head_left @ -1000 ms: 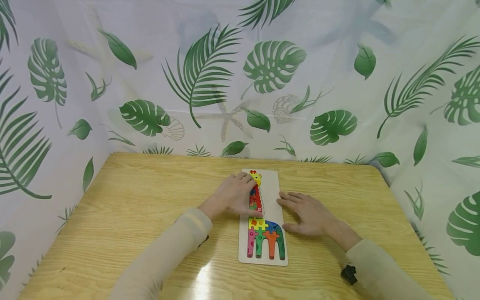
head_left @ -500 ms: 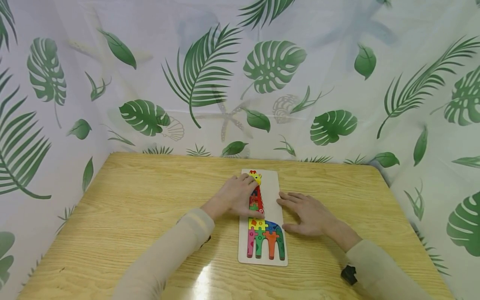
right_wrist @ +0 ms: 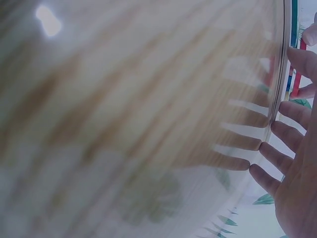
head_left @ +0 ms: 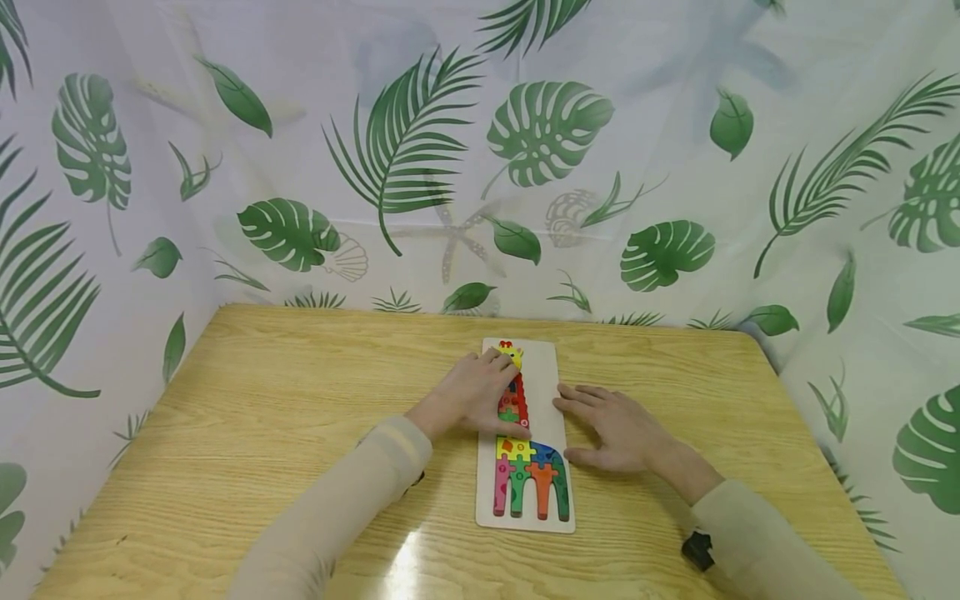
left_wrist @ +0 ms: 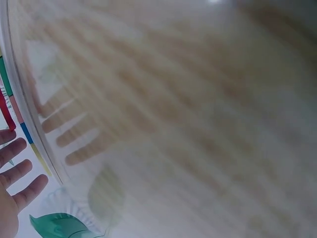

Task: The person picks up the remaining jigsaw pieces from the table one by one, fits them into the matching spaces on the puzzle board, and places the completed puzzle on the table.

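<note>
A giraffe puzzle lies on a white board in the head view, its yellow head at the far end and legs toward me. My left hand lies over the neck, pinching a long red puzzle piece between thumb and fingertips. That piece runs along the neck's right side; whether it sits fully flat cannot be told. In the left wrist view the red piece appears beside the fingers. With fingers extended, my right hand touches the board's right edge. The left hand hides part of the neck.
The wooden table reflects the hands in both wrist views. A white cloth printed with green leaves hangs behind the table and along its sides.
My left hand has shifted slightly right with the red piece, which now covers the wavy outline visible beside the neck earlier. The right hand and the board stay where they were.
</note>
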Motion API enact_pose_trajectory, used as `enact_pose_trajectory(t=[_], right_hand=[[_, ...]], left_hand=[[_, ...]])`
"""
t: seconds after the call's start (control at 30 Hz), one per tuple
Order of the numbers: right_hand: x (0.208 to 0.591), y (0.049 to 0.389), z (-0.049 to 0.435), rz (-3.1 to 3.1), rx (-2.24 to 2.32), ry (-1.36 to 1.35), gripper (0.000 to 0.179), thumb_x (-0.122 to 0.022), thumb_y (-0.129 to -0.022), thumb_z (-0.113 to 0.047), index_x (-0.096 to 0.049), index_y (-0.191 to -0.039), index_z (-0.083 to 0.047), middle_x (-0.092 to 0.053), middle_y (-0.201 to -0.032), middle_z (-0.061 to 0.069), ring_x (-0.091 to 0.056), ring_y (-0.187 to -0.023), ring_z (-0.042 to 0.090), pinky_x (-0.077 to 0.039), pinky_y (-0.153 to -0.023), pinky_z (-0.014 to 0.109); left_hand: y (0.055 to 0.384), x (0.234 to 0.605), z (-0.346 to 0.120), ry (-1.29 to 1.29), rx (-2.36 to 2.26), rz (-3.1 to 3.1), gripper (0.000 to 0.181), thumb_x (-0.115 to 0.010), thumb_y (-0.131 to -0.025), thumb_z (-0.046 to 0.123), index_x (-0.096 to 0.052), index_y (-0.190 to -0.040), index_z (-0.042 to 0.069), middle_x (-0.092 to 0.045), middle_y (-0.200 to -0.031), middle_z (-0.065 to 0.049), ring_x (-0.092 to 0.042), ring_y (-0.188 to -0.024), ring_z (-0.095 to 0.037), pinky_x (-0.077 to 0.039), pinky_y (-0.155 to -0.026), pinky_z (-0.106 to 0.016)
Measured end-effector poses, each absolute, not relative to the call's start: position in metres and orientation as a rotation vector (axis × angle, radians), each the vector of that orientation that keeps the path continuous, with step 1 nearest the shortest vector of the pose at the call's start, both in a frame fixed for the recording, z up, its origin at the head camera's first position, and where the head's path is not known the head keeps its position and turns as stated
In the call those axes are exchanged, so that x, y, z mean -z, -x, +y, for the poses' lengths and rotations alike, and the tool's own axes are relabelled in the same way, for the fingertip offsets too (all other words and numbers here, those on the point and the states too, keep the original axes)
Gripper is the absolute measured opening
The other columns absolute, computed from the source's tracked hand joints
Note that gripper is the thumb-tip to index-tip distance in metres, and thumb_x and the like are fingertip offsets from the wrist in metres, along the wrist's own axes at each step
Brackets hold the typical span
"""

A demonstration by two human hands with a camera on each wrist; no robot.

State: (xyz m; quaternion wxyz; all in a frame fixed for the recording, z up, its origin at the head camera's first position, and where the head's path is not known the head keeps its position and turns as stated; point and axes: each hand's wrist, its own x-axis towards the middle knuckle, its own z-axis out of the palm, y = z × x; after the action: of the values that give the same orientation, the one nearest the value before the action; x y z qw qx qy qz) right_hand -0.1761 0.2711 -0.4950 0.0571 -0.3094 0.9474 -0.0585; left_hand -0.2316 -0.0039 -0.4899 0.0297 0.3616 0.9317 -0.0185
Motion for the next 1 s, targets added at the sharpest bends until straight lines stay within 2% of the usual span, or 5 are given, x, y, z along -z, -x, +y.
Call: enact_pose_trajectory(t=[0.53, 1.0], right_hand=[[0.4953, 0.1756, 0.2712, 2.879, 0.197, 0.951, 0.077, -0.062, -0.095, -0.063, -0.051, -0.157, -0.019, -0.045, -0.168, 0.008, -0.047, -0.151, 0.040, -0.042, -0.118, 0.068], [0.4962, 0.1775, 0.2725, 2.874, 0.189, 0.957, 0.078, -0.062, -0.094, -0.064, -0.050, -0.158, -0.020, -0.044, -0.168, 0.007, -0.047, -0.152, 0.039, -0.041, -0.119, 0.066]], left_hand=[[0.2362, 0.4952, -0.0035, -1.138, 0.087, 2.872, 0.115, -0.047, -0.079, 0.098, -0.045, -0.156, 0.013, -0.050, -0.160, -0.007, -0.046, -0.148, -0.026, -0.049, -0.117, -0.045], [0.2388, 0.4948, -0.0044, -1.126, 0.049, 2.870, 0.114, -0.049, -0.079, 0.097, -0.046, -0.157, 0.014, -0.049, -0.162, -0.008, -0.046, -0.149, -0.027, -0.047, -0.120, -0.047]])
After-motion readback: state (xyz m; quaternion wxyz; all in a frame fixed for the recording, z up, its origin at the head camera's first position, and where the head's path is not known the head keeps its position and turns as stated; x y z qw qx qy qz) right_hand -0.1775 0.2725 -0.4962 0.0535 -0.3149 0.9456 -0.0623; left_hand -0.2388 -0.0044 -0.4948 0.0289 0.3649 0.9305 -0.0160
